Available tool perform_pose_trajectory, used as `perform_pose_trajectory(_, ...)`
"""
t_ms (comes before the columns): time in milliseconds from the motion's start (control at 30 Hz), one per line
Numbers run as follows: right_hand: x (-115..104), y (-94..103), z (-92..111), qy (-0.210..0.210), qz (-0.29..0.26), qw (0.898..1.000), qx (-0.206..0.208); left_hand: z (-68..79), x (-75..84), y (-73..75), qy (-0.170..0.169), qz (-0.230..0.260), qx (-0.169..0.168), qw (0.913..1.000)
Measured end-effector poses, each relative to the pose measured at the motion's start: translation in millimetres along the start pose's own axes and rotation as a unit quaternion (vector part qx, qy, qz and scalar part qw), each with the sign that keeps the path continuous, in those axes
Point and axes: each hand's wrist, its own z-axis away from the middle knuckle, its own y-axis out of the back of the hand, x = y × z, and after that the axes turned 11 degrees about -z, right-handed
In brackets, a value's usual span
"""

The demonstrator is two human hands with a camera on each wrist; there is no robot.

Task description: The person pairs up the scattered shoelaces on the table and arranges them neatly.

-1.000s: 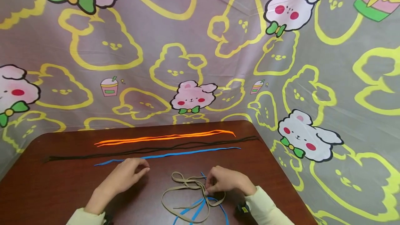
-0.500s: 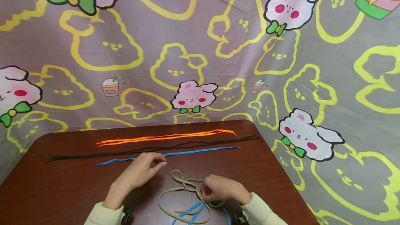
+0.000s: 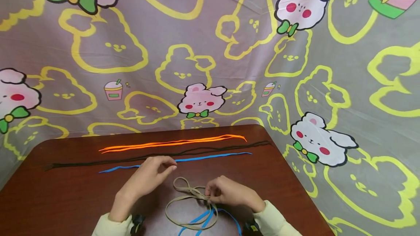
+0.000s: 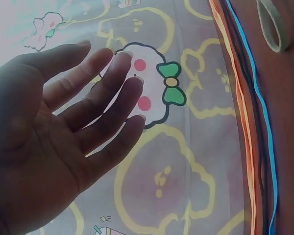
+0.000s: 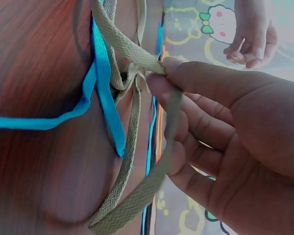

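Note:
My right hand (image 3: pixel 233 194) pinches a flat tan shoelace (image 5: pixel 139 193) between thumb and index finger, seen closely in the right wrist view. The shoelace lies in loose loops, with a knot-like crossing just beside my fingertips. Blue shoelace strands (image 3: pixel 205 223) run out from under the tan loops toward the front of the table. My left hand (image 3: pixel 147 176) hovers to the left of the loops and holds nothing. Its fingers are relaxed and slightly bent, palm showing in the left wrist view.
Across the back of the brown table (image 3: pixel 65 199) lie an orange shoelace (image 3: pixel 174 142), a black shoelace (image 3: pixel 98 163) and another blue shoelace (image 3: pixel 213 156), stretched out sideways. A cartoon-printed cloth (image 3: pixel 144 83) rises behind and to the right.
My left hand has moved right, closer to the tan loops. My right hand has shifted slightly left with the tan shoelace, and the small loop at its right no longer shows.

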Motion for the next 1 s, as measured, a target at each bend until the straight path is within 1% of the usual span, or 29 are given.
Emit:
perform_pose_trajectory(100, -0.5, -0.3, -0.9, -0.005, -0.011, 1.0, 0.0, 0.1, 1.9, 0.6, -0.002, 0.0, -0.001, 1.0)
perform_pose_trajectory(233, 1.4, -0.4, -1.6, -0.005, -0.012, 1.0, -0.02, 0.0, 2.1, -1.5, -0.006, 0.005, -0.004, 1.0)
perform_pose_trajectory(333, 3.3, -0.1, -2.5, 0.007, 0.019, 0.999, -0.025, -0.2, 1.4, -3.5, -0.006, 0.01, -0.006, 0.9999)
perform_pose_trajectory(433, 5.3, -0.5, -2.8, 0.021, 0.07, 0.997, -0.01, -1.1, 1.3, -5.0, -0.006, 0.013, -0.012, 0.9998)
perform_pose_trajectory(533, 7.3, -1.2, -2.7, 0.02, 0.117, 0.993, 0.005, -2.4, 2.3, -6.1, -0.007, 0.017, -0.02, 0.9996)
perform_pose_trajectory(600, 8.5, -2.0, -3.5, 0.011, 0.127, 0.992, 0.004, -2.8, 3.7, -6.7, -0.008, 0.019, -0.024, 0.9995)
perform_pose_trajectory(700, 9.1, -3.6, -5.0, -0.006, 0.124, 0.992, -0.008, -2.5, 7.6, -7.8, -0.011, 0.018, -0.029, 0.9994)
perform_pose_trajectory(767, 8.6, -4.5, -5.5, -0.011, 0.12, 0.993, -0.013, -1.9, 11.4, -9.6, -0.015, 0.01, -0.028, 0.9994)
perform_pose_trajectory(833, 6.5, -4.9, -5.6, -0.006, 0.129, 0.992, -0.013, -1.6, 16.0, -12.5, -0.022, 0.002, -0.029, 0.9993)
perform_pose_trajectory(900, 3.2, -4.9, -5.8, 0.011, 0.141, 0.99, -0.011, -1.8, 21.1, -16.6, -0.03, -0.007, -0.033, 0.999)
perform_pose_trajectory(1000, -6.2, -3.7, -6.5, 0.046, 0.161, 0.986, 0.008, -3.3, 28.0, -23.2, -0.04, -0.002, -0.055, 0.9977)
